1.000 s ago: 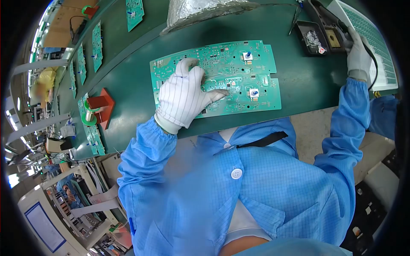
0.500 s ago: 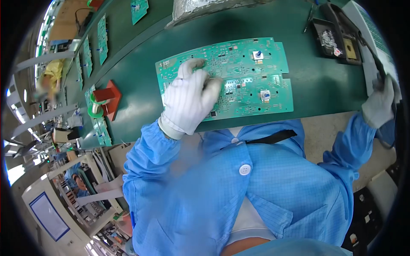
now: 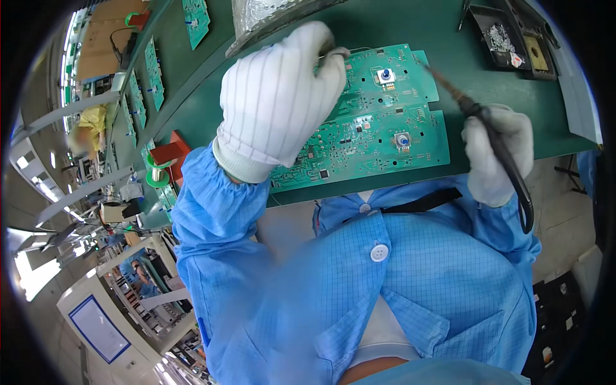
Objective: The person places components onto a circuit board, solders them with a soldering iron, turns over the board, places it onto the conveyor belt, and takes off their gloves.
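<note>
My right hand (image 3: 499, 151), in a white glove, is closed round the black handle of a soldering iron (image 3: 478, 112). The iron's tip points up and left, over the right edge of a green circuit board (image 3: 385, 128). Above the board's upper left part is my gloved left hand (image 3: 282, 96). Its thumb and index finger pinch what looks like thin solder wire (image 3: 360, 49); the fingers partly hide it. Two white square parts with blue knobs, an upper one (image 3: 385, 76) and a lower one (image 3: 402, 141), sit on the board's right half. My left hand covers the board's left part.
A black tray (image 3: 500, 45) of small parts lies at the upper right, beside an iron stand with a yellowish sponge (image 3: 536, 54). A silvery wrapped package (image 3: 269, 19) is behind my left hand. At left stand a green solder spool (image 3: 157, 172) on a red holder and several boards (image 3: 153, 74).
My right hand has come from the far right to the board's right side with the soldering iron. My left hand has lifted and moved up and right, now pinching the thin wire.
</note>
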A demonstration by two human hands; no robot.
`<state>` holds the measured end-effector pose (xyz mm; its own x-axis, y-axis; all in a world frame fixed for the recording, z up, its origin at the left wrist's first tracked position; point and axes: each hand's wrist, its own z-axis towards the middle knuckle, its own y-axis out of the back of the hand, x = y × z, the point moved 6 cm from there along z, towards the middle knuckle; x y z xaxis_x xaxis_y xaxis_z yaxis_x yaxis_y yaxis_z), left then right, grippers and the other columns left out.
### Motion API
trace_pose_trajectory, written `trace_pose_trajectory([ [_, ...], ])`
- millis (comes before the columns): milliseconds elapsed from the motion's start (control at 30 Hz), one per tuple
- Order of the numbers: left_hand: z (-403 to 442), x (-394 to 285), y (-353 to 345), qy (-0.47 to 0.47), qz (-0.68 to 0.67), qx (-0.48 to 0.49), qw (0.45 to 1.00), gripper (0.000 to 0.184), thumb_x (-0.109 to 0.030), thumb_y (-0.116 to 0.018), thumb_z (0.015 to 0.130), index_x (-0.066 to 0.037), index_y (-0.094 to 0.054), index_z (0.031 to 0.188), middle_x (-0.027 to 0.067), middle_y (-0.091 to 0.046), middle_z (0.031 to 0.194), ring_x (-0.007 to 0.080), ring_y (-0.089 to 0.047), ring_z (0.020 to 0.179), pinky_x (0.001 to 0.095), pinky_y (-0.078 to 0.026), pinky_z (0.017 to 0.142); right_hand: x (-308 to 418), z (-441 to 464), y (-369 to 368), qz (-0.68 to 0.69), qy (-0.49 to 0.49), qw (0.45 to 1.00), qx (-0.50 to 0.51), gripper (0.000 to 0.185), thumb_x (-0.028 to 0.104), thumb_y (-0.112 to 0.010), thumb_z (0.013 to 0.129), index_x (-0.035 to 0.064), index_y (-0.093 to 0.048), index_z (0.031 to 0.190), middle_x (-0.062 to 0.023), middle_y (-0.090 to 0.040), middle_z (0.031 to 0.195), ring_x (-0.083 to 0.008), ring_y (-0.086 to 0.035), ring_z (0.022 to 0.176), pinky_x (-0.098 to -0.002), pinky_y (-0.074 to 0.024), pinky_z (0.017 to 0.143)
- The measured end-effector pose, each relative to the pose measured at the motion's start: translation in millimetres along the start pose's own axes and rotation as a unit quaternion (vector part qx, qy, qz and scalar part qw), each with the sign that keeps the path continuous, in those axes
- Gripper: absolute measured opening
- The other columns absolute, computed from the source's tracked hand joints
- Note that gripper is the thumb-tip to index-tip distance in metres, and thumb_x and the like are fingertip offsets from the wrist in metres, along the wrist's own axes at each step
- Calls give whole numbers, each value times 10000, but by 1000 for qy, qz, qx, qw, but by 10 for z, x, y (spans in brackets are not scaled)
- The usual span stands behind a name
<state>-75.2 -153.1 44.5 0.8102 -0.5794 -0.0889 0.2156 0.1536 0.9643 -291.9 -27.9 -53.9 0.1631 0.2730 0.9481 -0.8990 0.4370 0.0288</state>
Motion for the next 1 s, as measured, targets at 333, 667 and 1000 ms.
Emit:
trace_pose_trajectory([
  [333,243,-306,-54,-121,88,14,989,101,-187,-660,818,-95,-619,823,131,-616,663,307,-646,626,403,-514,585,208,145,-202,-171,250,949,89,257,-61,-742,724,10,-631,945,-129,-710,874,-253,-664,646,-345,-534,588],
  [667,300,-354,-69,-122,44,32,991,80,-168,-650,810,-115,-591,822,115,-590,642,288,-630,603,397,-501,578,156,106,-215,-206,224,945,119,261,-37,-750,737,19,-664,977,-109,-718,889,-279,-706,763,-349,-572,695],
  [1000,329,-429,-68,-157,61,18,986,99,-153,-649,794,-98,-576,832,121,-577,662,282,-619,605,398,-493,580,136,146,-225,-200,211,950,117,258,-24,-763,740,19,-672,978,-113,-720,886,-270,-711,763,-345,-573,690],
])
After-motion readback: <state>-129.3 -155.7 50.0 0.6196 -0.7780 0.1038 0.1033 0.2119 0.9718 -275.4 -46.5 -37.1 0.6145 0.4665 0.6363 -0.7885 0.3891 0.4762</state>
